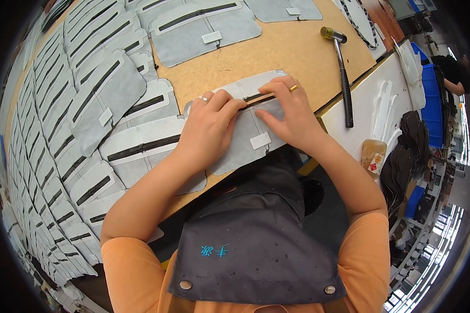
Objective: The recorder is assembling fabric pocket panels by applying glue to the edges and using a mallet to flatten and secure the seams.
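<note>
At the near edge of the tan surface (297, 49), a flat grey piece (234, 148), right under both hands. Long way of it going side to side, with a lean: lower on the left, higher on the right. Same lean in the dark strip (253, 97), near the far side of the piece. At the left part of the strip, the left grip (206, 121), fingers bent and close together, tips down by the strip. At the right part, the right grip (291, 112), first finger bent down to the strip, thumb held apart from it on the near side. A clear gap there, with nothing seen pinched in it. For the left grip, cannot tell about a pinch, with the thumb out of sight. Both about as near to the strip, with only a short bit showing between. Closer to the body, a small white tag (260, 140), not touched.

Hard to see: left end of the piece, under the left grip; right end of the strip; all of the underside. Maybe sticking out past the surface, close to the dark apron (256, 229); cannot tell. Far left, other grey pieces (107, 91), bent by the view and too many to count.
</note>
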`<state>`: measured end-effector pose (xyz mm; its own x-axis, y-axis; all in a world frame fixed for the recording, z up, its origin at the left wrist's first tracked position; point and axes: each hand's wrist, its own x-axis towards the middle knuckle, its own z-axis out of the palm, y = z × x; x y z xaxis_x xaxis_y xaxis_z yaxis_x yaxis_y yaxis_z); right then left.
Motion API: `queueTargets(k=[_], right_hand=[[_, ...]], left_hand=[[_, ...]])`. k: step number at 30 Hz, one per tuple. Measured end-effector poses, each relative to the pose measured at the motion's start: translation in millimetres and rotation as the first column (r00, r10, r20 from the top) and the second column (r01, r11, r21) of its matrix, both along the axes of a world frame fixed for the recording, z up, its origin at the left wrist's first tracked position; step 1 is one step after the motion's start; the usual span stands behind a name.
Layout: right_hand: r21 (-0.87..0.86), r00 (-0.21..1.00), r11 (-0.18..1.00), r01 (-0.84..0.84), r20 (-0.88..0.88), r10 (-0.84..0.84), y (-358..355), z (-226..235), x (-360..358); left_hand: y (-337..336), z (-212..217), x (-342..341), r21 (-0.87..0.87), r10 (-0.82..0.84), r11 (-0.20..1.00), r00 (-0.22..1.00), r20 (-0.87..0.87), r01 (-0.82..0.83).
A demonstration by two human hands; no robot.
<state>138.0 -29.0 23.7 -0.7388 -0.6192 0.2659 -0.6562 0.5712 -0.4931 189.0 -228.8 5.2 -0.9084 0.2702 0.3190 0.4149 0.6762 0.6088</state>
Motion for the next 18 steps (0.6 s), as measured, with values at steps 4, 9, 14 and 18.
queueTargets(k=[4,9,14,18], right_hand=[[-0.030,1.000,1.000,0.009,-0.024,-0.010,3.9,0.4,1.9],[0.089,0.983,0.990,-0.105,-0.142,0.117,6.3,-0.1,1.6],[0.243,0.942,0.966,-0.092,-0.293,0.164,25.2,3.8,-6.5],[0.142,0.976,0.990,-0.025,-0.212,0.055,15.5,8.9,1.3]], left_hand=[[0.6,0.3,0.2,-0.013,-0.017,1.000,1.000,-0.007,0.017],[0.5,2.2,-0.3,-0.072,-0.033,0.997,0.999,-0.024,0.031],[-1.5,0.2,0.4,-0.108,-0.029,0.994,0.999,-0.041,0.025],[1.4,3.8,2.1,-0.146,-0.001,0.989,0.999,-0.037,-0.004]])
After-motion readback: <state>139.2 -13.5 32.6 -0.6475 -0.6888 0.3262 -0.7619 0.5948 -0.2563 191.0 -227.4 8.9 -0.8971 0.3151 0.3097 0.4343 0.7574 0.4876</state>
